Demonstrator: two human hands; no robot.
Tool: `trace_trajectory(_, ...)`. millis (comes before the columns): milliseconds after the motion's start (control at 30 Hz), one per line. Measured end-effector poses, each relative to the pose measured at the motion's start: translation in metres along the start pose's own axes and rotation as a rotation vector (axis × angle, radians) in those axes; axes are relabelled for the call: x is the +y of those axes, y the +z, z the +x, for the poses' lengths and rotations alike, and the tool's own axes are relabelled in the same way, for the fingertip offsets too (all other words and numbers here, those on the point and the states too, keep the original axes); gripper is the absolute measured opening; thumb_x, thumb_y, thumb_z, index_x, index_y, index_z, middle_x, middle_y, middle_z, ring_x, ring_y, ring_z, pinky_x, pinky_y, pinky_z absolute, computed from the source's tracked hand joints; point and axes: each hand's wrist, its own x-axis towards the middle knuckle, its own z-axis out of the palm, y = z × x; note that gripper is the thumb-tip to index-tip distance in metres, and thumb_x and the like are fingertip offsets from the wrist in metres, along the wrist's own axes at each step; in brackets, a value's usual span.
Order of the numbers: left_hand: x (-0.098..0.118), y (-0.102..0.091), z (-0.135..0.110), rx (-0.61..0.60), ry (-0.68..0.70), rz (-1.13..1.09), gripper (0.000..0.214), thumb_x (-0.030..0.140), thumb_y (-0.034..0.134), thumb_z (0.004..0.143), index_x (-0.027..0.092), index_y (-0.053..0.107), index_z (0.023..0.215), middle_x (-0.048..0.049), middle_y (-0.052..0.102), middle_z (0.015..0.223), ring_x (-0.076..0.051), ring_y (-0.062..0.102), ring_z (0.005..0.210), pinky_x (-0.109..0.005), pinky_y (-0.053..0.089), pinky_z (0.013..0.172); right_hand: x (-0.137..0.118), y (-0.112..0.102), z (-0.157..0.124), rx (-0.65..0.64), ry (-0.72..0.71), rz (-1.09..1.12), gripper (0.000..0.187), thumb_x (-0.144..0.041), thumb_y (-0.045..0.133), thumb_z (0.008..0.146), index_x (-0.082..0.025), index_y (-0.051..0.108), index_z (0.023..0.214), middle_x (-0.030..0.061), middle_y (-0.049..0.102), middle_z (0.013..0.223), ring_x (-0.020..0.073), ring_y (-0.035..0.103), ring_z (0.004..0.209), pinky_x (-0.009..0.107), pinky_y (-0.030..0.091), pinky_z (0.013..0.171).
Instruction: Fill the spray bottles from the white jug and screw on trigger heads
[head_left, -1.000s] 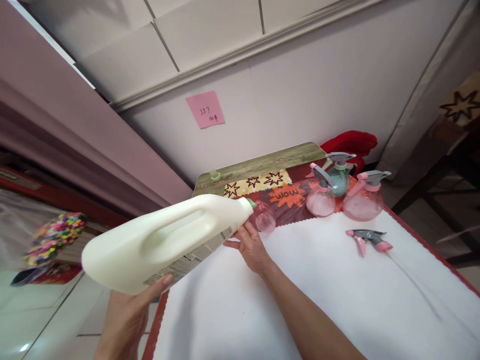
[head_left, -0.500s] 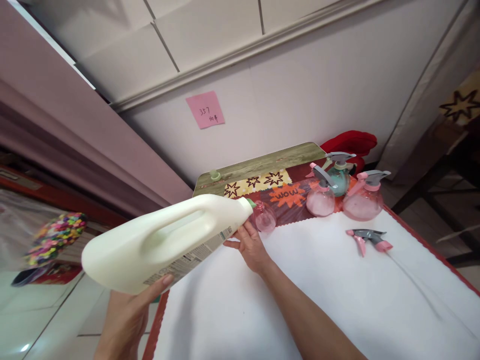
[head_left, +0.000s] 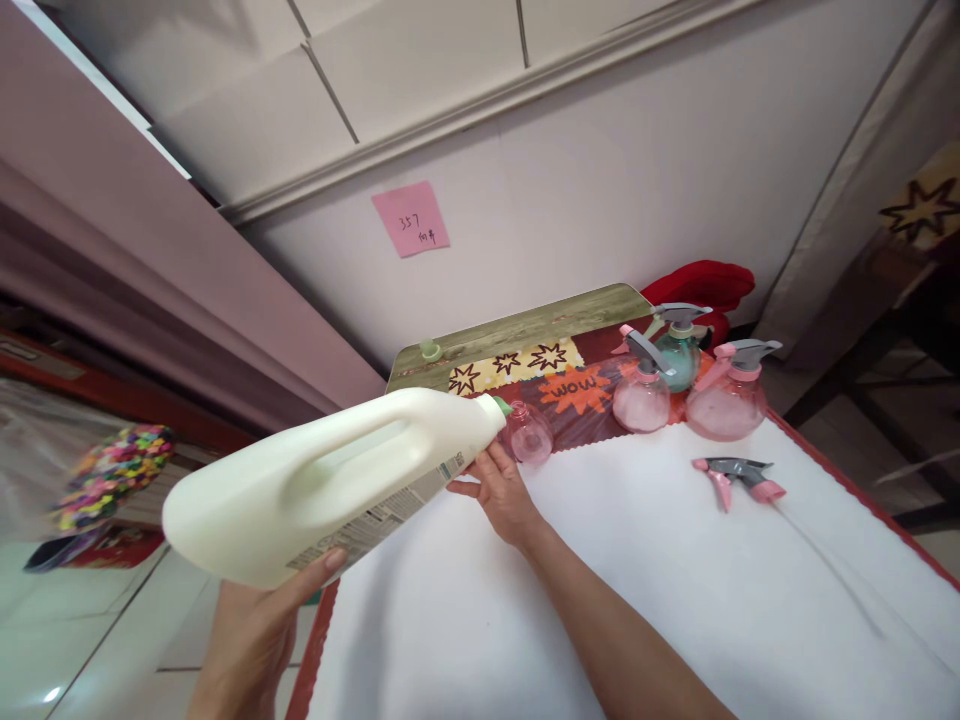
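Note:
A big white plastic jug (head_left: 330, 480) with a moulded handle lies tilted almost flat in the air, its green spout against the mouth of a small open pink bottle (head_left: 529, 436) on the table. My left hand (head_left: 251, 640) cups the jug's base from below. My right hand (head_left: 499, 490) is under the jug's neck, fingers curled round it beside the pink bottle. Whether liquid runs out cannot be seen.
A white cloth (head_left: 675, 580) covers the table. At the back stand a pink spray bottle (head_left: 641, 395), a teal one (head_left: 679, 350) and a larger pink one (head_left: 726, 400). A loose spray head (head_left: 739, 475) lies on the cloth, a green cap (head_left: 430, 349) sits on the wooden edge.

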Motion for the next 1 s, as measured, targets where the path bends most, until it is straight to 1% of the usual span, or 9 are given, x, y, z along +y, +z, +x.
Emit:
trace_trajectory(167, 0.002, 0.0014, -0.0007, 0.007, 0.011, 0.022, 0.077, 0.028, 0.093, 0.051, 0.024, 0.068, 0.124, -0.0029, 0.078, 0.111, -0.033, 0.069, 0.114, -0.044, 0.058, 0.099, -0.0005, 0.0007, -0.0003, 0.001, 0.006, 0.008, 0.039, -0.051, 0.074, 0.086, -0.029, 0.067, 0.117, 0.0006, 0.069, 0.104, 0.0149, 0.065, 0.088, 0.036, 0.062, 0.081)
trace_trajectory(300, 0.0049, 0.0027, -0.0025, -0.006, 0.007, 0.015, 0.074, 0.027, 0.093, 0.053, 0.027, 0.068, 0.122, -0.0009, 0.079, 0.109, -0.031, 0.066, 0.119, -0.041, 0.055, 0.104, -0.0012, 0.0012, -0.0006, 0.005, 0.007, 0.018, 0.038, -0.051, 0.075, 0.085, -0.029, 0.067, 0.116, 0.0002, 0.068, 0.101, 0.0145, 0.064, 0.087, 0.036, 0.063, 0.08)
trace_trajectory(567, 0.0085, 0.0036, -0.0038, -0.027, -0.003, 0.025, 0.065, 0.027, 0.092, 0.057, 0.029, 0.069, 0.118, 0.0003, 0.079, 0.108, -0.031, 0.066, 0.121, -0.043, 0.056, 0.103, -0.0018, 0.0022, -0.0007, 0.002, 0.008, 0.016, 0.04, -0.051, 0.074, 0.086, -0.029, 0.066, 0.118, 0.0007, 0.069, 0.104, 0.015, 0.065, 0.089, 0.036, 0.063, 0.081)
trace_trajectory(767, 0.005, 0.002, -0.002, -0.011, 0.004, 0.044, 0.072, 0.03, 0.093, 0.051, 0.027, 0.069, 0.119, -0.0022, 0.079, 0.108, -0.033, 0.067, 0.118, -0.044, 0.057, 0.101, -0.0016, 0.002, -0.0011, 0.004, 0.007, 0.01, 0.039, -0.051, 0.074, 0.086, -0.029, 0.067, 0.117, 0.0007, 0.07, 0.104, 0.0155, 0.066, 0.089, 0.037, 0.063, 0.082)
trace_trajectory(900, 0.0023, 0.0007, -0.001, 0.007, 0.011, 0.038, 0.074, 0.029, 0.093, 0.053, 0.026, 0.067, 0.123, -0.0019, 0.079, 0.108, -0.033, 0.068, 0.115, -0.045, 0.057, 0.101, -0.0024, 0.0026, -0.001, 0.002, 0.004, 0.014, 0.039, -0.051, 0.074, 0.086, -0.03, 0.067, 0.118, -0.0001, 0.07, 0.105, 0.0148, 0.066, 0.089, 0.036, 0.063, 0.081)
trace_trajectory(1000, 0.0012, -0.0005, -0.0001, -0.007, 0.006, 0.029, 0.078, 0.029, 0.093, 0.051, 0.027, 0.066, 0.124, -0.0018, 0.079, 0.109, -0.033, 0.069, 0.113, -0.044, 0.059, 0.098, -0.0029, 0.0031, -0.0007, 0.005, 0.008, 0.017, 0.039, -0.051, 0.075, 0.085, -0.029, 0.067, 0.117, -0.0002, 0.07, 0.104, 0.0146, 0.066, 0.089, 0.035, 0.063, 0.08)
